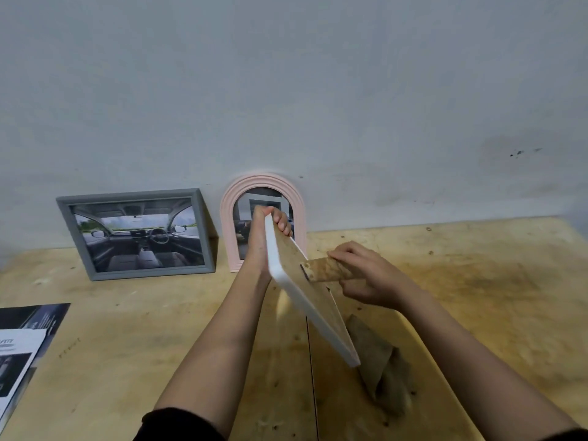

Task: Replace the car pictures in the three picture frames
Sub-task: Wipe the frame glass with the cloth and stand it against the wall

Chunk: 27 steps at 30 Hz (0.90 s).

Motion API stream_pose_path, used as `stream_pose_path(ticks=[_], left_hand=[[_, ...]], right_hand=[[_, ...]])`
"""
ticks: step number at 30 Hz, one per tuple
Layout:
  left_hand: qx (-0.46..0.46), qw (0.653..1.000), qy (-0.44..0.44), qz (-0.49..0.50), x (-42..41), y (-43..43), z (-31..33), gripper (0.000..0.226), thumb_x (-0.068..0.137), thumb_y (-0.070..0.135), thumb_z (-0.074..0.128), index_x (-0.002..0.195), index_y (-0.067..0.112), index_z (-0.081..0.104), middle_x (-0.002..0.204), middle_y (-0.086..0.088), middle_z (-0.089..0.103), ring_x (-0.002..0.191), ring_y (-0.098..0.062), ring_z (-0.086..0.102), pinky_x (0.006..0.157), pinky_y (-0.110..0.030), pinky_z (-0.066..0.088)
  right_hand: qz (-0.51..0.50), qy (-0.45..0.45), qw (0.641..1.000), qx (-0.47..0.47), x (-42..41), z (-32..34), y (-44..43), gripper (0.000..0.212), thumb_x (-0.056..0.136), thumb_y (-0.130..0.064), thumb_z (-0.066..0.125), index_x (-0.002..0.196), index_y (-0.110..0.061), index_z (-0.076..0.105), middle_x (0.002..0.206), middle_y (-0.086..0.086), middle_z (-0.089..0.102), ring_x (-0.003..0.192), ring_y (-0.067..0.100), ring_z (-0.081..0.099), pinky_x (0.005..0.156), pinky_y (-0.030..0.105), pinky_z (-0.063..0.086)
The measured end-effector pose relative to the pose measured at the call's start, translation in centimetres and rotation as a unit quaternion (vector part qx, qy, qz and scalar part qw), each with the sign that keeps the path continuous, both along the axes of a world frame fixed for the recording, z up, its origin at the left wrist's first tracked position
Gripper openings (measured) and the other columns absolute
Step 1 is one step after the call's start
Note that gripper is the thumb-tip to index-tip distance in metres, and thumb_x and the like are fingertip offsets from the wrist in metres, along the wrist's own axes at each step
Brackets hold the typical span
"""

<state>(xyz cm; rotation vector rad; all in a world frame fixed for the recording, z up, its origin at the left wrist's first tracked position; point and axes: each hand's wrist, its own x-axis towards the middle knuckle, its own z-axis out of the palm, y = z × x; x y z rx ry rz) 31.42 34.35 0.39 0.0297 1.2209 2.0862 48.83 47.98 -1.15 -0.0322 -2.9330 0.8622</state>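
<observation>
- Nearest the lens, two bare forearms reach forward from dark sleeves, meeting at the white frame point(310, 300), which is held up off the desk point(477, 281), tilted, with its brown fibreboard back turned to the right and up.
- That white frame looks light and stiff; its backing is thin board and the front probably carries a glass or plastic pane, so I judge it fragile if dropped or twisted. Edges are the safe place to hold it, not the face.
- Its easel stand point(331, 269), a narrow brown strip, juts out from the back panel and looks easy to snap at the hinge.
- Left hand point(264, 237) is wrapped round the frame's top edge, fingers point(281, 222) curled over onto the back, wrist raised.
- Right hand point(366, 275) is closed round the stand, fingers pinching it from above and thumb below.
- Behind, a pink arched frame point(227, 218) and a grey frame point(133, 233) showing a car interior lean against the wall.
- Printed car pictures point(22, 345) lie at the desk's left edge; a crumpled brown piece point(381, 367), which I cannot identify, lies below the white frame.
</observation>
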Motion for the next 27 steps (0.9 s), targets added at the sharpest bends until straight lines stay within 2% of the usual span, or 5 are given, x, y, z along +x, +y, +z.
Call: stream_pose_path(ticks=[4, 11, 16, 20, 27], left_hand=[[-0.020, 0.998, 0.004, 0.061, 1.4, 2.5, -0.1, 0.033, 0.085, 0.019, 0.037, 0.052, 0.018, 0.035, 0.050, 0.001, 0.032, 0.050, -0.013, 0.027, 0.055, -0.027, 0.024], [-0.111, 0.991, 0.019, 0.075, 1.8, 8.4, -1.5, 0.031, 0.079, 0.022, 0.044, 0.048, 0.020, 0.041, 0.046, 0.006, 0.038, 0.049, -0.013, 0.035, 0.054, -0.028, 0.029], [-0.215, 0.973, 0.063, 0.049, 2.2, 12.2, -1.7, 0.023, 0.089, 0.026, 0.038, 0.068, 0.018, 0.040, 0.068, -0.001, 0.037, 0.068, -0.015, 0.038, 0.064, -0.031, 0.034], [-0.253, 0.961, 0.092, 0.058, 2.3, 15.0, -2.3, 0.023, 0.093, 0.028, 0.034, 0.073, 0.017, 0.040, 0.073, -0.001, 0.035, 0.070, -0.014, 0.036, 0.065, -0.031, 0.032], [-0.273, 0.945, 0.149, 0.104, 2.8, 19.5, -2.7, 0.030, 0.094, 0.024, 0.035, 0.067, 0.016, 0.029, 0.068, 0.003, 0.029, 0.062, -0.012, 0.028, 0.057, -0.029, 0.025]], right_hand=[[-0.124, 0.082, 0.987, 0.056, 0.7, -3.1, 2.0, 0.049, 0.089, -0.036, 0.041, 0.134, -0.020, 0.050, 0.128, 0.012, 0.050, 0.115, 0.025, 0.046, 0.092, 0.039, 0.046], [-0.320, 0.031, 0.934, -0.158, 0.4, -6.0, 4.9, 0.043, 0.093, -0.021, 0.055, 0.134, -0.031, 0.045, 0.088, -0.005, 0.043, 0.071, 0.007, 0.047, 0.059, 0.013, 0.036], [-0.335, -0.082, 0.848, -0.402, -1.2, -7.3, 10.0, 0.046, 0.088, -0.024, 0.061, 0.131, -0.019, 0.046, 0.119, 0.001, 0.057, 0.092, 0.018, 0.062, 0.069, 0.035, 0.056], [-0.396, -0.079, 0.711, -0.576, -2.1, -6.3, 12.8, 0.013, 0.092, -0.017, 0.053, 0.094, -0.010, 0.064, 0.085, 0.008, 0.062, 0.072, 0.024, 0.059, 0.058, 0.033, 0.048], [-0.405, -0.142, 0.656, -0.621, -4.1, -7.6, 16.7, 0.032, 0.095, -0.017, 0.047, 0.064, -0.010, 0.052, 0.055, 0.005, 0.056, 0.046, 0.016, 0.053, 0.058, 0.030, 0.042]])
